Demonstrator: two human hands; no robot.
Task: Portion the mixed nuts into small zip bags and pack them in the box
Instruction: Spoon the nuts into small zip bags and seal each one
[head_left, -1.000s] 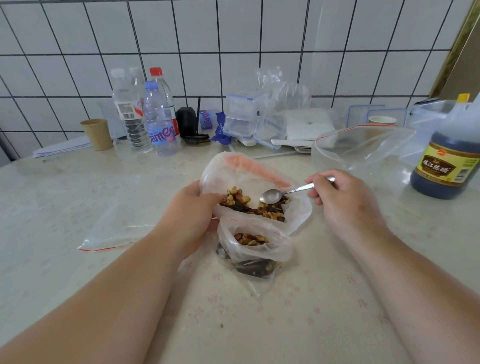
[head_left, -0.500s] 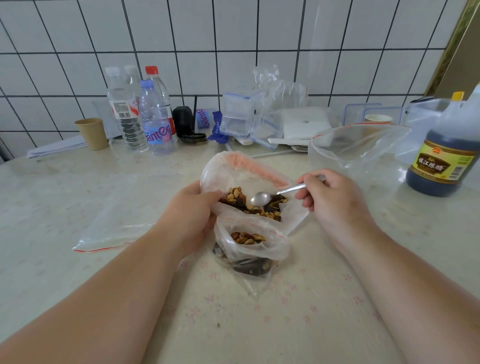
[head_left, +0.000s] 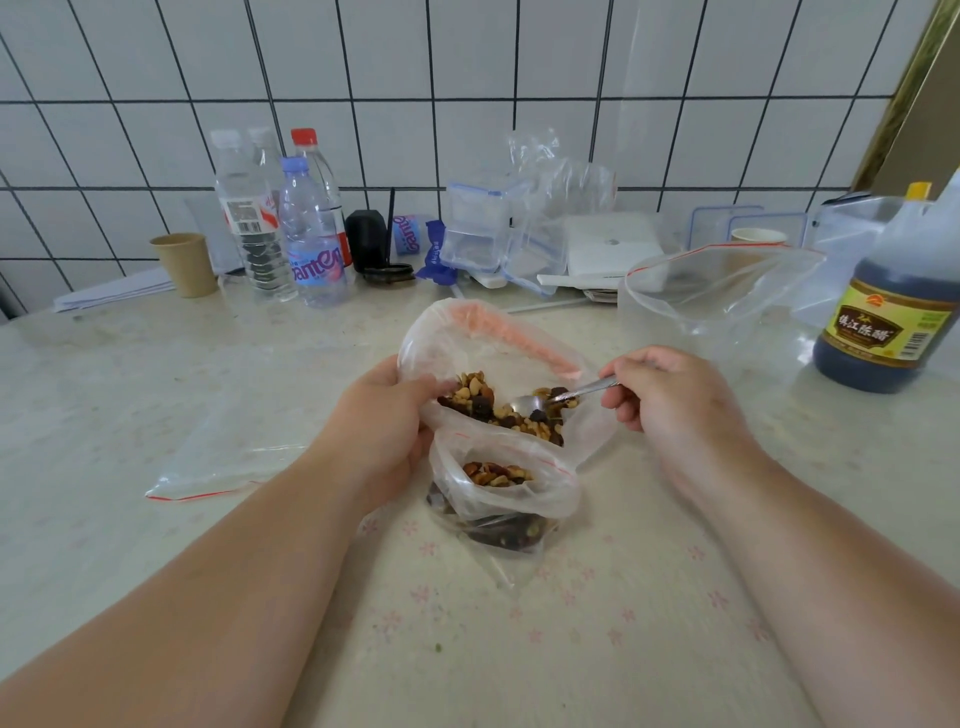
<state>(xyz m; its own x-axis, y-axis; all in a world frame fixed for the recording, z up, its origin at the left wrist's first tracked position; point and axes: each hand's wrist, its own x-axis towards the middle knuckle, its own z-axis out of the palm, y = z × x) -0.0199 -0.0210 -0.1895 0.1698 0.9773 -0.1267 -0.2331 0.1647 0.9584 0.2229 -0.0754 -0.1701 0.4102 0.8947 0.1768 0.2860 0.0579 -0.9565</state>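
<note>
Two hands work at a pale, marbled table (head_left: 156, 374) with faint pink flower prints near its front edge, set against a wall of white tiles (head_left: 467, 52) with dark grout. Along the wall stand a brown paper cup (head_left: 185, 263), a cluster of clear water bottles (head_left: 283, 218), a small black object, stacked clear containers (head_left: 480, 228) with blue clips and some crumpled plastic. A dark vinegar bottle (head_left: 891, 306) with a yellow cap stands at the right edge, and beside it an empty zip bag (head_left: 727, 291) with a red line at its mouth gapes open. Another flat zip bag (head_left: 228, 457) lies on the table to the left.

Centre, the large bag of nuts (head_left: 498, 353) lies with its mouth open toward the person, its pink seal strip running from upper left to lower right across the far rim. Mixed nuts (head_left: 498, 408) inside are tan, golden and dark brown. Just in front of it, touching, sits a small zip bag (head_left: 504, 493), mouth upward, partly filled with the same mix; dark pieces show through its lower wall.

The left hand (head_left: 384, 431) grips the near edge of the large bag, fingers curled around the plastic. The right hand (head_left: 670, 400) pinches the handle of a metal spoon (head_left: 550, 399), whose long axis runs from right to left, bowl resting in the nuts
</note>
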